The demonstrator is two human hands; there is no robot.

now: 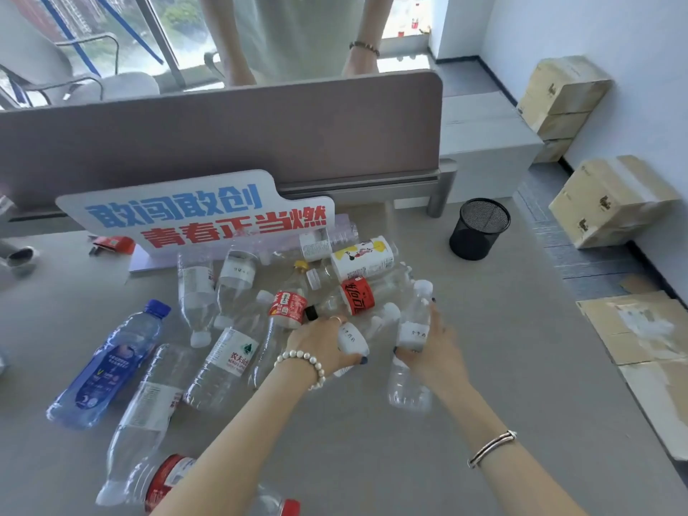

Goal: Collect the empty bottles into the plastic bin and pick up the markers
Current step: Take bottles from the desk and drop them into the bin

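Several empty plastic bottles lie scattered on the grey desk (372,459). My left hand (316,340) is closed around a small clear bottle with a white label (353,338) in the middle of the heap. My right hand (432,351) grips another small clear white-capped bottle (411,333), held nearly upright just right of the heap. A blue bottle (108,366) lies at the left, a red-labelled bottle (288,307) in the middle, a yellow-and-white labelled one (363,256) at the back. I see no plastic bin and no markers.
A white sign with blue and red characters (201,214) stands behind the heap against the desk partition (223,143). A black mesh pen cup (480,229) stands at the back right. A person stands beyond the partition. Cardboard boxes (610,202) line the right wall.
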